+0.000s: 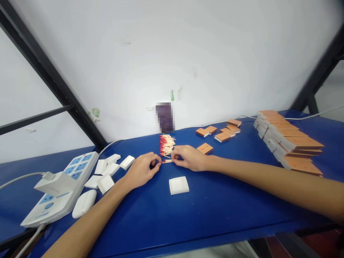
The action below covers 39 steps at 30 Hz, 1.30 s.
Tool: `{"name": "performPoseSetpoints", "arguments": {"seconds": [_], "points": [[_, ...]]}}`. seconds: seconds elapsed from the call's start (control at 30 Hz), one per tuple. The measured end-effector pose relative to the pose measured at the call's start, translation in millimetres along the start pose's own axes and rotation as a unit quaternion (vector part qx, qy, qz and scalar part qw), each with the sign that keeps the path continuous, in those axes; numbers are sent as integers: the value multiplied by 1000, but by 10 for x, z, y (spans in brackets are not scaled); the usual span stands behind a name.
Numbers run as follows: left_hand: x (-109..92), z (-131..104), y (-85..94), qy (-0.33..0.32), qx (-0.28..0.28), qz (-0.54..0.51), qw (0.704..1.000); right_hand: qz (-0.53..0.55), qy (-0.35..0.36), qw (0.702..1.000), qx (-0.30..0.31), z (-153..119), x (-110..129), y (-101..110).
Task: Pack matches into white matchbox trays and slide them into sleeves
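Observation:
A few red-headed matches (pixel 167 161) lie in line between my two hands, just above the blue tabletop. My left hand (pixel 145 169) is closed in a pinch at their red heads. At the pale stick ends, the thumb and fingers of my right hand (pixel 190 157) are pinched together. Directly beyond the fingers is a heap of loose matches (pixel 167 144), most heads pointing left. Nearer to me a white matchbox tray (pixel 178 185) sits on the table; its inside is hard to make out.
Several white matchbox trays (pixel 110 169) lie left, beside a white earbud case (pixel 84 204) and a power strip (pixel 88 168) with a plugged-in charger (pixel 57 184). Orange matchbox sleeves (pixel 206 148) lie scattered right of the heap. Stacked matchboxes (pixel 301 141) stand far right. A white wall rises behind.

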<state>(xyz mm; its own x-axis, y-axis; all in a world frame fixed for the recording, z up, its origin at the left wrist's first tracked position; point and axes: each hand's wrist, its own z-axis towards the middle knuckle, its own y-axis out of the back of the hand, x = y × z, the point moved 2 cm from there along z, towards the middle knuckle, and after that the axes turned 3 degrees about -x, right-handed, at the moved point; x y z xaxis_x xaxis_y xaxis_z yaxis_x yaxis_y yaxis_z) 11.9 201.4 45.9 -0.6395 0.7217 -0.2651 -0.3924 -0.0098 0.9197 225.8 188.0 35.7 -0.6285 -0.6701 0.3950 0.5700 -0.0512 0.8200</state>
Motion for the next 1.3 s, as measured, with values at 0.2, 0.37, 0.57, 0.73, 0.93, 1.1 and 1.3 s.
{"name": "performPoseSetpoints", "arguments": {"seconds": [0.2, 0.37, 0.57, 0.73, 0.93, 1.1, 1.3], "points": [[-4, 3, -15, 4, -3, -40, 999, 15, 10, 1000, -12, -16, -6, 4], [-16, 12, -15, 15, -1, -67, 998, 36, 15, 999, 15, -16, 44, 29], [-29, 12, -12, 23, 2, -78, 997, 28, 1, 999, 30, -1, 47, 28], [-67, 17, -23, 38, -5, -76, 996, 17, 16, 999, 24, -3, 28, 14], [-98, 21, -53, 41, -4, -77, 996, -24, 57, 998, -14, -34, 20, -13], [-72, 12, -51, 48, -4, -103, 994, -51, 42, 998, -11, -41, 19, -21], [-17, -4, -67, 58, -2, -124, 991, -82, 19, 996, -20, -40, 21, -25]]}}
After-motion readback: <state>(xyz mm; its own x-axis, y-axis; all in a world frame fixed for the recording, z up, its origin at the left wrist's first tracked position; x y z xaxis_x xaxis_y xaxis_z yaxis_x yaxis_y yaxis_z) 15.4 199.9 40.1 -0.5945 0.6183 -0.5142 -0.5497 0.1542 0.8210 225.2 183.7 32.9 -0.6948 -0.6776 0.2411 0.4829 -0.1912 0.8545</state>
